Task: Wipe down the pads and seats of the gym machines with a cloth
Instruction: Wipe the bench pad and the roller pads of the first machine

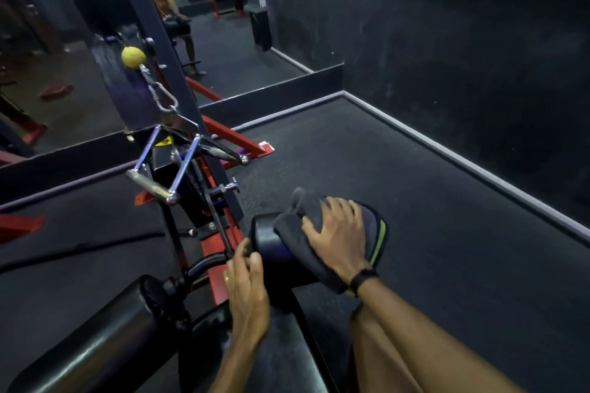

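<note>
Firmly keep right hand (338,233) spread flat on cloth (297,233), sweeping round pad (271,246); left hand (245,284) pinching pad's edge steadies it.

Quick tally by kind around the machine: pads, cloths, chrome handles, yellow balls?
Roller pads: 2
Seat: 1
Cloth: 1, under the right hand
Chrome handle: 1
Yellow ball: 1
Total: 6
</note>
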`<state>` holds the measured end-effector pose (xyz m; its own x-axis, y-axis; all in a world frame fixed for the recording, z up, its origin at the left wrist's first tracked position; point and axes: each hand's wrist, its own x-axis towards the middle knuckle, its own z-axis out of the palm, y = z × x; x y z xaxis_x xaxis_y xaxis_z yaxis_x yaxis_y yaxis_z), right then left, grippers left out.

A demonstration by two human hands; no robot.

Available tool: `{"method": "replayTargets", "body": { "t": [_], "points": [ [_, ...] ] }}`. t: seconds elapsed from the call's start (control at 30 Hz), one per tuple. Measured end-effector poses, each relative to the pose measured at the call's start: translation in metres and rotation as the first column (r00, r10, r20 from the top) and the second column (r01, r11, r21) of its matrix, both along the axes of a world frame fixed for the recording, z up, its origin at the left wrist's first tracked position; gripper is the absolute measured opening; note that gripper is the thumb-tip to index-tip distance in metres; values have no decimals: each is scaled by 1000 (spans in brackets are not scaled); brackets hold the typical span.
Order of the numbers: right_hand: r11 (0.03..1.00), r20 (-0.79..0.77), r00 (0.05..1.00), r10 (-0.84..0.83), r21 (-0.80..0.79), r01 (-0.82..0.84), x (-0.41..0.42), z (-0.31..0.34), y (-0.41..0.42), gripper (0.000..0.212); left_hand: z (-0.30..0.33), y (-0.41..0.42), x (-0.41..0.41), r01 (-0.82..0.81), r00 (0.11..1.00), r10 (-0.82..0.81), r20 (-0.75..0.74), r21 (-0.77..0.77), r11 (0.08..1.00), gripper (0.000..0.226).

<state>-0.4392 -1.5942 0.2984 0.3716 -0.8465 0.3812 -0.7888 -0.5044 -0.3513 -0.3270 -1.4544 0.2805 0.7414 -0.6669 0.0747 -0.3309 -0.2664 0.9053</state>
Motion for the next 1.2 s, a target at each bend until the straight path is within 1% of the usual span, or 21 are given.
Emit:
{"method": "replayTargets", "body": {
  "t": [0.03,0.07,0.1,0.13,0.2,0.23,0.3,0.33,0.4,0.47,0.5,0.57,0.67,0.77,0.87,0.93,1.0,1.03,1.1,1.17,1.2],
  "points": [
    [999,52,999,16,-44,-13,-8,-14,9,45,8,-5,5,-42,999,43,-11,28,999,93],
    [997,96,995,29,-78,-22,-15,-28,16,52,15,-21,17,-70,993,62,99,74,995,99],
    [993,135,990,46,-117,-30,-22,-41,21,57,19,-31,17,-49,991,32,127,128,991,100],
    [987,163,983,80,-151,-55,-25,-51,26,59,19,-37,15,-70,988,43,148,177,982,94],
    [980,161,981,110,-183,-79,-33,-63,27,61,18,-64,23,-32,977,-23,210,252,967,65],
    [979,154,982,109,-190,-79,-34,-64,25,61,19,-71,30,-23,973,-42,228,274,961,51],
    [986,162,986,51,-168,-24,-30,-53,18,56,11,-78,37,-29,969,-40,242,275,961,38],
    [993,180,984,1,-118,21,-26,-42,12,52,8,-77,35,-44,963,-32,269,271,962,35],
    [993,156,984,-89,93,75,-19,-15,-2,44,4,-74,31,-65,950,-22,312,265,962,38],
    [949,49,993,-111,302,91,-14,6,-20,45,1,-72,31,-51,924,-47,379,245,968,53],
    [923,-15,995,-95,372,93,-11,16,-29,47,2,-70,31,-49,908,-54,416,233,971,61],
    [887,-140,990,-34,453,94,-1,31,-45,49,-2,-66,29,-46,878,-46,477,179,983,66],
    [851,-299,952,71,516,98,36,45,-60,56,-9,-58,28,0,874,-74,480,152,988,56],
    [850,-316,928,198,526,-2,85,44,-48,58,-24,-44,23,13,878,-71,473,124,992,58],
    [896,-268,929,257,427,-124,100,40,-25,54,-31,-19,12,60,926,-84,368,78,995,71],
    [944,-200,940,278,236,-229,82,35,-10,50,-29,-6,11,76,965,-60,257,-52,996,72],
    [928,-72,925,372,64,-368,52,21,4,43,-14,-7,13,-40,996,57,70,-221,974,72],
    [907,-24,906,422,-2,-422,37,10,10,41,-5,-13,17,-121,991,130,17,-253,960,69],
    [886,5,891,453,-113,-450,6,-10,10,49,13,-33,26,-199,976,212,47,-194,961,59],
    [918,28,926,377,-141,-370,-19,-21,-2,46,27,-53,37,-151,982,153,114,-27,988,43],
    [940,48,945,323,-133,-315,-28,-23,-8,42,28,-62,41,-114,987,102,120,94,989,39]
  ]
}}
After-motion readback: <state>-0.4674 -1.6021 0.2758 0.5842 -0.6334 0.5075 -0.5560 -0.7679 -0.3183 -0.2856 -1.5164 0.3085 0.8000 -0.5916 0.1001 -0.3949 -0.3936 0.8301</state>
